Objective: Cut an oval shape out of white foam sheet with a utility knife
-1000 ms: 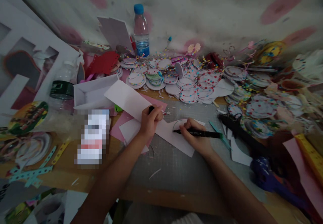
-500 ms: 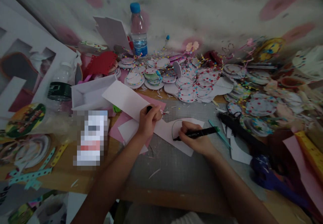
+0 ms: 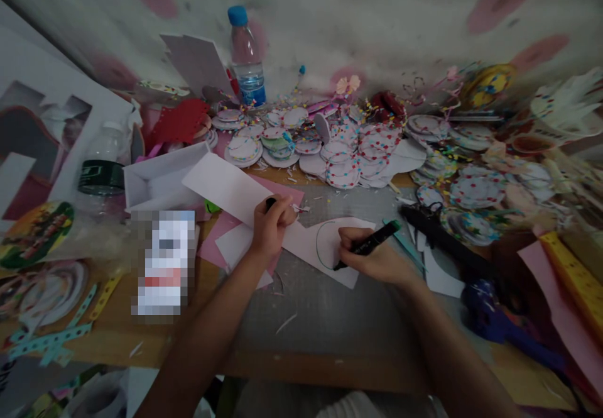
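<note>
Our right hand (image 3: 370, 256) pinches a black pen (image 3: 377, 238) just right of the frame's centre, its tip low on a white card (image 3: 304, 241), at the lower end of a dark curve (image 3: 317, 248). Our left hand (image 3: 273, 226), its fingers curled around a small black piece (image 3: 270, 203), perhaps the pen's cap, rests on the same card near the centre. The card lies aslant over pink paper (image 3: 211, 246) and a gray mat (image 3: 339, 330). We judge the step in hand to be drawing a rounded outline: the left side is inked, while our fingers hide part of the right. Continuing it seems to call for a steady card and an even turn of the tip toward the right.
</note>
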`<move>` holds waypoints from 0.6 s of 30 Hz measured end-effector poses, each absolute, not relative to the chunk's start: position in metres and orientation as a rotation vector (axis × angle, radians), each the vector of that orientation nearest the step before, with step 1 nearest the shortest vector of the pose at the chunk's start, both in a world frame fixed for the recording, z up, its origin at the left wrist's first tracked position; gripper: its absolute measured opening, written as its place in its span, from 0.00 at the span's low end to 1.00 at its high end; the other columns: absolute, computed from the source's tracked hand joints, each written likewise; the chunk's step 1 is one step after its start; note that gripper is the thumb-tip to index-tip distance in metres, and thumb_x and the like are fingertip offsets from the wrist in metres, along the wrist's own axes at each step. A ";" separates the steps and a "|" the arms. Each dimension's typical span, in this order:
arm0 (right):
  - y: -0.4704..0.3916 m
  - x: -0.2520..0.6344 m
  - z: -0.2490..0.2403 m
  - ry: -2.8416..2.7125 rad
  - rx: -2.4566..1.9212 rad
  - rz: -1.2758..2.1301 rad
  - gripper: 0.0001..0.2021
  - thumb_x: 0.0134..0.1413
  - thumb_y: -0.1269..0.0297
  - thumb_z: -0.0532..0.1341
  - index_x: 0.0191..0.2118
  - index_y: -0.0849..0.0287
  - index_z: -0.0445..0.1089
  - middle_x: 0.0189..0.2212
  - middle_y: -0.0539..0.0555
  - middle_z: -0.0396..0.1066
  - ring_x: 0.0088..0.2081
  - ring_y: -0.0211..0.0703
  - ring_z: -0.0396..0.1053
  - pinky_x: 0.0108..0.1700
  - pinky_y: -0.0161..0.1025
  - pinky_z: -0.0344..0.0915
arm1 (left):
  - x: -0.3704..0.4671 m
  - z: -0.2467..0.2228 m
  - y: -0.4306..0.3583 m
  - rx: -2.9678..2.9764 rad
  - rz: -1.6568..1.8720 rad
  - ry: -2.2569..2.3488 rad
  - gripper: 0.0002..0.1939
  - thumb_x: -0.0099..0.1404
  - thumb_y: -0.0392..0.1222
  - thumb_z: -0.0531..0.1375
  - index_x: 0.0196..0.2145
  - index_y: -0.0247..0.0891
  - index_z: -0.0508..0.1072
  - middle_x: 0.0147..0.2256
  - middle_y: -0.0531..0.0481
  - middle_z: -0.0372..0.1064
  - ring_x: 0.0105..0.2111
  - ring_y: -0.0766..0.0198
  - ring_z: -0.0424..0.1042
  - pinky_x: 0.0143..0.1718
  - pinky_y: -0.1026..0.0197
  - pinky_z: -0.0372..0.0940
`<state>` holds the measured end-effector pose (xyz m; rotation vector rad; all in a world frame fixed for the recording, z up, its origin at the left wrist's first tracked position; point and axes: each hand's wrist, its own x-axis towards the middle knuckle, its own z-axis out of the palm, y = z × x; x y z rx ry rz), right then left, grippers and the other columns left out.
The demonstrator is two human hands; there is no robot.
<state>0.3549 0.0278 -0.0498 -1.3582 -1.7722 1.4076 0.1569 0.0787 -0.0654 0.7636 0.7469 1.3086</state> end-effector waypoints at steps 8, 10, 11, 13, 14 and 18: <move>0.030 0.372 -0.053 -1.707 -1.386 1.457 0.13 0.42 0.70 0.56 0.19 0.54 0.48 0.19 0.43 0.47 0.23 0.34 0.47 0.23 0.35 0.46 | 0.158 -0.064 0.080 0.743 1.309 0.748 0.28 0.57 0.40 0.65 0.15 0.38 0.47 0.14 0.62 0.39 0.15 0.75 0.41 0.20 0.63 0.42; 0.030 0.376 -0.053 -1.691 -1.402 1.456 0.13 0.42 0.70 0.56 0.19 0.55 0.48 0.19 0.43 0.46 0.23 0.34 0.47 0.23 0.35 0.46 | 0.158 -0.064 0.080 0.741 1.310 0.747 0.28 0.57 0.40 0.65 0.15 0.38 0.47 0.14 0.62 0.39 0.15 0.75 0.41 0.20 0.63 0.42; 0.030 0.377 -0.054 -1.683 -1.410 1.454 0.13 0.42 0.70 0.56 0.19 0.55 0.48 0.19 0.43 0.46 0.22 0.34 0.47 0.23 0.35 0.46 | 0.158 -0.064 0.080 0.740 1.310 0.747 0.28 0.57 0.40 0.64 0.15 0.38 0.47 0.14 0.62 0.39 0.15 0.75 0.41 0.20 0.63 0.41; 0.031 0.381 -0.056 -1.667 -1.429 1.447 0.13 0.42 0.70 0.57 0.19 0.55 0.48 0.19 0.43 0.47 0.22 0.33 0.47 0.23 0.34 0.46 | 0.158 -0.064 0.080 0.740 1.310 0.747 0.28 0.57 0.40 0.65 0.15 0.38 0.47 0.14 0.62 0.39 0.15 0.75 0.41 0.20 0.63 0.41; 0.031 0.382 -0.056 -1.659 -1.438 1.442 0.13 0.42 0.70 0.57 0.19 0.55 0.48 0.19 0.43 0.47 0.22 0.34 0.47 0.23 0.34 0.47 | 0.158 -0.064 0.080 0.740 1.311 0.748 0.27 0.57 0.40 0.65 0.15 0.38 0.47 0.14 0.62 0.39 0.15 0.75 0.41 0.20 0.63 0.41; 0.032 0.388 -0.059 -1.637 -1.465 1.409 0.13 0.42 0.70 0.58 0.19 0.54 0.50 0.19 0.44 0.48 0.22 0.34 0.49 0.23 0.35 0.48 | 0.159 -0.063 0.080 0.739 1.320 0.749 0.28 0.56 0.40 0.65 0.15 0.38 0.48 0.14 0.62 0.38 0.15 0.75 0.41 0.20 0.63 0.41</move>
